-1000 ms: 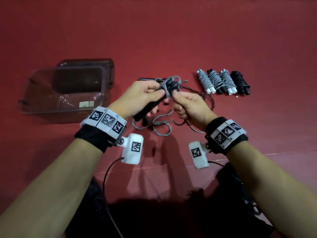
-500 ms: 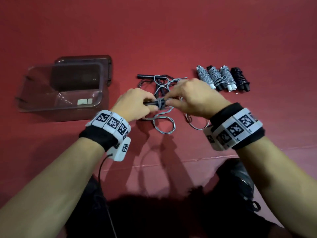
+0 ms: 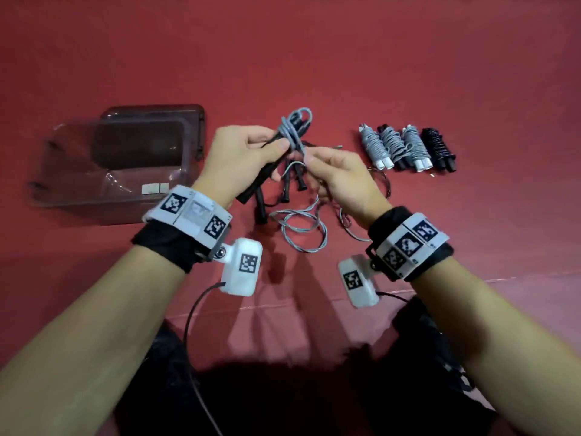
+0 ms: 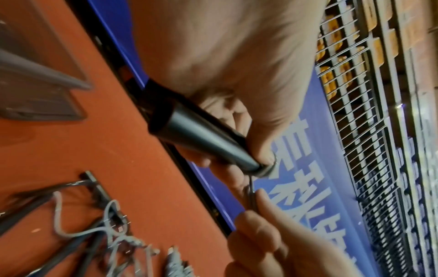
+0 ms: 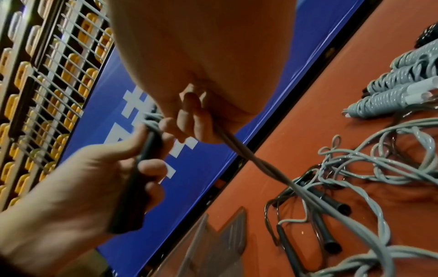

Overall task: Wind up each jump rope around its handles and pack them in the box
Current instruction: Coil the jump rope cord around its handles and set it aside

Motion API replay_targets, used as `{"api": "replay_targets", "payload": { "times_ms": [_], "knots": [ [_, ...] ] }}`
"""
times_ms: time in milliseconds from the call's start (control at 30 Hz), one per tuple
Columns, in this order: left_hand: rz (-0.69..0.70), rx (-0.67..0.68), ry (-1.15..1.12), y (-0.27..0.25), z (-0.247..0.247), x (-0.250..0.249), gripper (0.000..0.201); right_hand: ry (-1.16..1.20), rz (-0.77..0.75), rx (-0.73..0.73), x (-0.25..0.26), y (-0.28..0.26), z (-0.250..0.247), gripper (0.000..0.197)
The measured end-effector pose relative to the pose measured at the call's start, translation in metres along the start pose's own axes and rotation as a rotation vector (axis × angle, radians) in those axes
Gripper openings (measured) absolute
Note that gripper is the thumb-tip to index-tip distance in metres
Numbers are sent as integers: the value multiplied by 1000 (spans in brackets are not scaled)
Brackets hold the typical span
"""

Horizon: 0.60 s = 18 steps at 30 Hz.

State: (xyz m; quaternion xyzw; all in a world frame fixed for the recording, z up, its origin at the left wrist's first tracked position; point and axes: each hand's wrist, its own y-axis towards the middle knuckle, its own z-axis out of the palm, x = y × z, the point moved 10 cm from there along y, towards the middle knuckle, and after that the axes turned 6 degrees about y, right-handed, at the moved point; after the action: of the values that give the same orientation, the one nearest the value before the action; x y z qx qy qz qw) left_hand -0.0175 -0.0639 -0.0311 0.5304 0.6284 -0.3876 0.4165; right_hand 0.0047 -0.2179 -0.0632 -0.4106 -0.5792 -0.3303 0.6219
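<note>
Hands meet above the red mat (image 3: 408,58), both busy with one jump rope: the left hand (image 3: 242,158) has its fingers curled round a pair of black handles (image 3: 267,171), thumb pressing on top, so that the handles slant from upper right down to lower left, clear of the mat. A few turns of grey cord (image 3: 294,133) already sit near the upper end of the handles, with a small loop sticking out above them. The right hand (image 3: 339,177) pinches the same cord just beside the handles between thumb and curled fingers (the right wrist view shows the twisted strand running out of the fist down toward the mat). Below the hands the loose remainder of the cord (image 3: 301,228) lies in slack loops on the mat, tangled among further black handles (image 3: 300,180) and a thin dark cord of unwound ropes. To the right, well apart from the hands, four wound ropes (image 3: 408,146) lie side by side in a row, three wrapped in grey and the rightmost in black. To the left the clear plastic box (image 3: 94,190) stands open on the mat, its lid (image 3: 157,114) lying behind it; no rope is inside.
</note>
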Motion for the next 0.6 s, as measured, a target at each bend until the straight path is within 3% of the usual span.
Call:
{"api": "replay_targets", "payload": {
  "times_ms": [133, 267, 333, 367, 433, 467, 533, 600],
  "knots": [
    [-119, -190, -39, -3, -12, 37, 10, -327, 64, 108, -12, -9, 16, 27],
    [-155, -235, 85, -5, -12, 45, 8, -618, 5, 159, -1, -16, 37, 36],
    [-120, -166, 314, -6, 0, 38, 20, -810, -33, 239, 6, -23, 48, 35],
    [-71, -104, 556, -9, 10, 30, 25, -941, -57, 292, 9, -27, 51, 34],
    [88, 62, 987, -19, 39, 12, 28, -1240, -92, 370, 17, -33, 47, 34],
    [166, 175, 1077, -25, 54, 8, 27, -1349, -102, 386, 23, -33, 42, 38],
    [242, 352, 1086, -36, 74, 6, 23, -1371, -138, 415, 38, -31, 32, 42],
    [242, 383, 971, -37, 77, 3, 15, -1126, -142, 412, 51, -27, 19, 32]
  ]
}}
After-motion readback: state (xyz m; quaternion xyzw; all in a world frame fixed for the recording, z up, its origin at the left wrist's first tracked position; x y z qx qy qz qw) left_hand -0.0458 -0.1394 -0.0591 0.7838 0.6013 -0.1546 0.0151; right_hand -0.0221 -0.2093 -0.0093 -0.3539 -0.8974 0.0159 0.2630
